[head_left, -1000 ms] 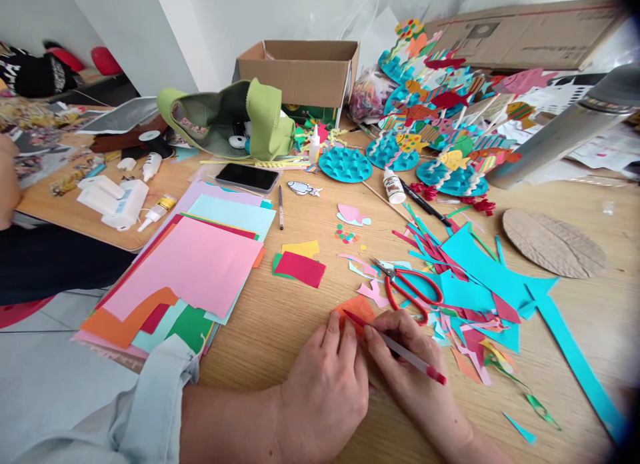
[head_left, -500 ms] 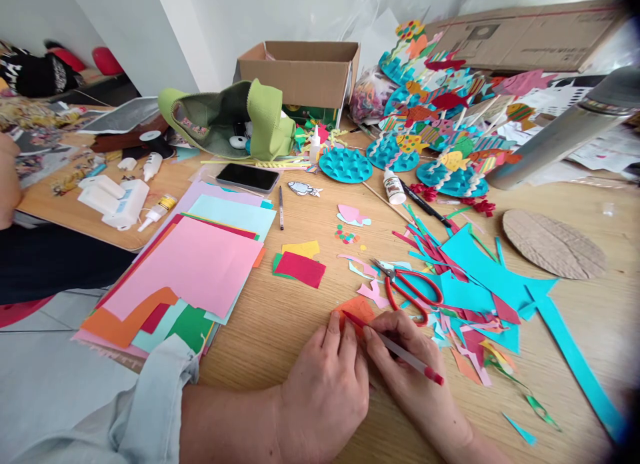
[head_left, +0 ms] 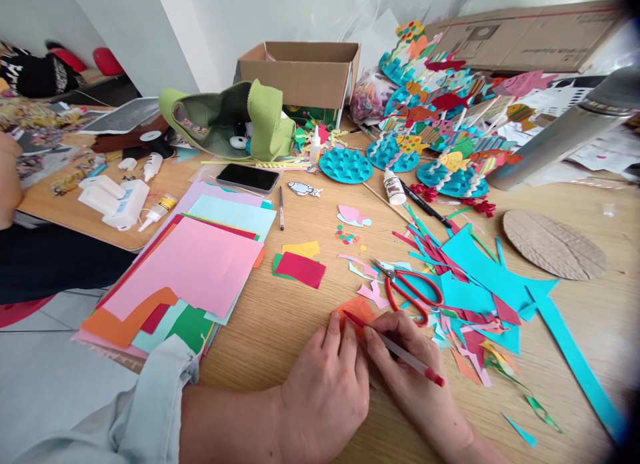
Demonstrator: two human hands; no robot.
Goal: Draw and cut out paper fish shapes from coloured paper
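Note:
A red gel pen [head_left: 407, 357] with a clear barrel is held in the fingers of my right hand [head_left: 417, 384]. Its tip rests on a small piece of orange paper [head_left: 361, 307], on which faint drawn lines show. My left hand [head_left: 327, 381] presses the same paper to the table with its fingertips, its fingers bent and close together. Part of the paper is hidden under both hands. Red-handled scissors [head_left: 413, 294] lie just beyond my right hand. Above the orange piece are pink scraps [head_left: 374, 293] and a pink and pale blue cut fish shape [head_left: 353, 215].
Left lies a stack of coloured paper [head_left: 190, 257]; right, turquoise offcuts [head_left: 495, 264] and a cardboard oval [head_left: 554, 244]. Behind stand a green pouch [head_left: 270, 121], a phone [head_left: 247, 177], a glue bottle [head_left: 395, 187], paper fish on blue bases [head_left: 453, 177] and a metal flask [head_left: 550, 137].

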